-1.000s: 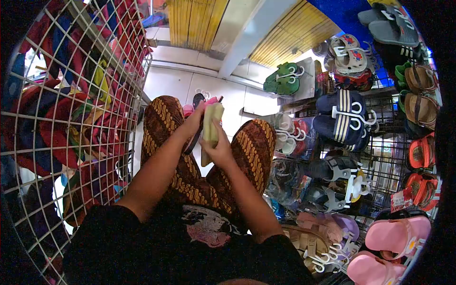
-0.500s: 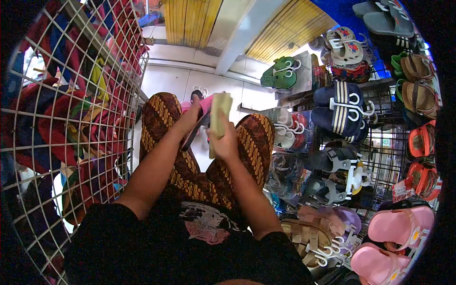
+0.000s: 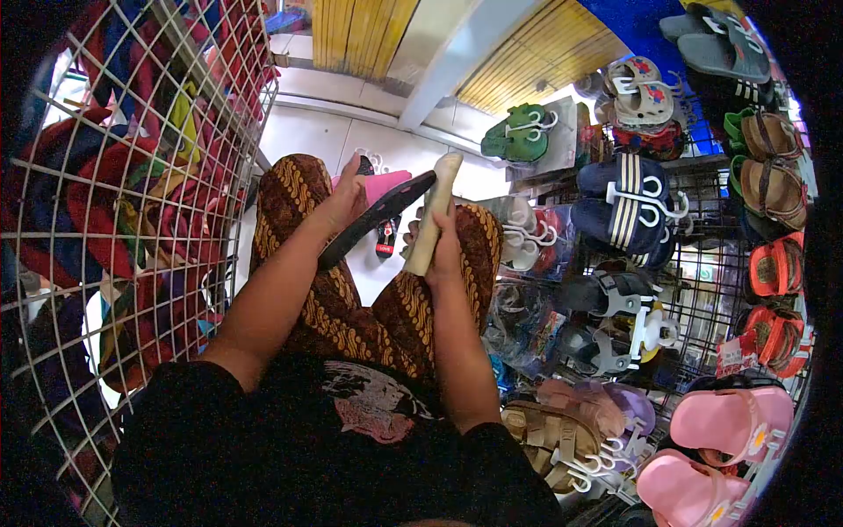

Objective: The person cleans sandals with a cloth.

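Note:
My left hand (image 3: 344, 207) is closed on a sandal (image 3: 379, 218) with a black sole and a pink upper part, held tilted between my knees. The sole's dark edge faces me, and its tip points toward my right hand. In my right hand (image 3: 446, 244) is a pale yellow folded cloth (image 3: 428, 230), gripped upright and close beside the sandal's tip. Whether the two touch is hard to tell. On the floor beneath them, partly hidden, lies a black item with a red label (image 3: 385, 241).
To the left stands a wire grid cage (image 3: 132, 237) filled with colourful goods. A rack on the right carries navy striped slides (image 3: 625, 200), green sandals (image 3: 525, 132), pink clogs (image 3: 729, 422) and others on white hangers. White floor tiles (image 3: 307, 132) lie ahead.
The cloth has turned edge-on and moved slightly right. The sandal has tilted, its tip now angled up to the right, and shows more of its black sole.

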Action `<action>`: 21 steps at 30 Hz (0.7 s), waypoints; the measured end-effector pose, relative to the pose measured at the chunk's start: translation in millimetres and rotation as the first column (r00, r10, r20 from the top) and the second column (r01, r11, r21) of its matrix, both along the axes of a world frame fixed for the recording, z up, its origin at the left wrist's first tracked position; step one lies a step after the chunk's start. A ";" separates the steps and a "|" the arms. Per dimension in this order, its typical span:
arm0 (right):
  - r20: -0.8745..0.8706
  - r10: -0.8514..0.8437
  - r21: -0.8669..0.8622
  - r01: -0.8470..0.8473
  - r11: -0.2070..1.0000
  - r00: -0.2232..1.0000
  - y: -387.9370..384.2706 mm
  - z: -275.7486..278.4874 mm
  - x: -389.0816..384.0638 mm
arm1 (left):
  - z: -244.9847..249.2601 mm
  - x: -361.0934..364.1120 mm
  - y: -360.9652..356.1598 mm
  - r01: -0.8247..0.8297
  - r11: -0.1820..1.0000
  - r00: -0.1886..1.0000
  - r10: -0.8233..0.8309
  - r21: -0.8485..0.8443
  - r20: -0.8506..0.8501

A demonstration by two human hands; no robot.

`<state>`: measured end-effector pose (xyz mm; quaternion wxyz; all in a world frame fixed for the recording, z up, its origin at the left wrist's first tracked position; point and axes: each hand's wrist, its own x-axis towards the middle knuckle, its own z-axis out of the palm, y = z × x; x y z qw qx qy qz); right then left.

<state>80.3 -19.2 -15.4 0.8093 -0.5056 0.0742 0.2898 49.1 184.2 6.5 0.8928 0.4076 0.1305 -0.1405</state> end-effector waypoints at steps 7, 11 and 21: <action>0.650 0.476 -0.710 0.250 0.659 0.592 -12.7 18.3 -11.4 | -38.2 0.8 2.7 0.090 0.988 0.991 -0.077 -0.125 0.105; 0.452 0.136 -0.510 0.130 0.851 0.882 -19.7 -5.4 10.6 | -27.1 1.5 6.6 0.169 0.986 0.963 -0.165 -0.002 0.212; 0.229 0.127 -0.424 -0.019 0.906 0.965 -12.2 30.0 1.5 | -21.8 1.3 2.3 0.061 0.970 0.998 -0.065 -0.237 -0.009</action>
